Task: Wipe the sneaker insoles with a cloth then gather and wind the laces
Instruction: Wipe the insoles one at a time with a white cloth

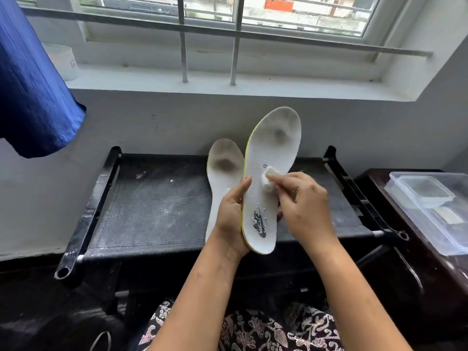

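While our left hand (231, 219) clasps the raised insole (268, 158) mid-frame, our right hand (304, 206) pinches the cloth (269, 180); we should scrub up toward the grey stain (279, 134).

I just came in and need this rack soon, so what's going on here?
A person is wiping sneaker insoles. The left hand holds one insole up by its heel end, and the right hand pinches a small white cloth against its middle. The second insole lies on the black rack beside it. Both show a grey stain at the forefoot.
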